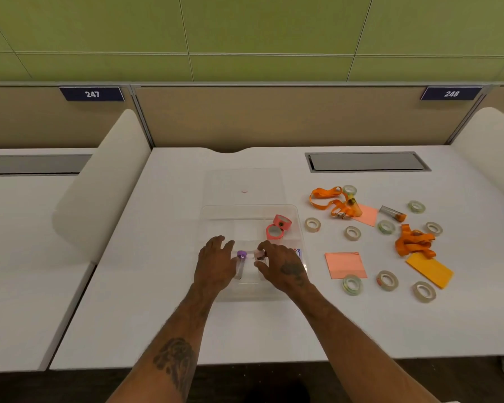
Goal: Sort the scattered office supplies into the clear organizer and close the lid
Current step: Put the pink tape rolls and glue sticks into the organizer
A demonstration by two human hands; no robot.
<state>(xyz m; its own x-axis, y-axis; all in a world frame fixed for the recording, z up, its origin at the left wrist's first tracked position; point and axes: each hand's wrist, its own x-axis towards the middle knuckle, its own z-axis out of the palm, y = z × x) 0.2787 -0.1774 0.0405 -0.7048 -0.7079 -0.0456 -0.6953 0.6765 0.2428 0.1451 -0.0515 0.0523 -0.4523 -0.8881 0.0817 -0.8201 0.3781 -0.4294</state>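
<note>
The clear organizer (296, 219) sits open mid-table, its clear lid (243, 181) lying flat behind it. Two pink tape rolls (277, 228) lie in its back right compartment. Over the front compartments, my left hand (214, 264) rests with relaxed fingers beside a clear tube with a purple cap (241, 261). My right hand (282, 266) curls thumb and fingers round a small clear tube with a dark red part (259, 255). Right of the organizer lie several tape rolls (352, 233), orange lanyards (333, 200), pink sticky notes (345, 264), an orange note (429, 269) and an orange-capped tube (393, 213).
A grey cable hatch (368, 162) is set into the table at the back right. White curved dividers (105, 181) stand at both sides, and a beige partition with number plates runs along the back. The table's front edge lies just below my forearms.
</note>
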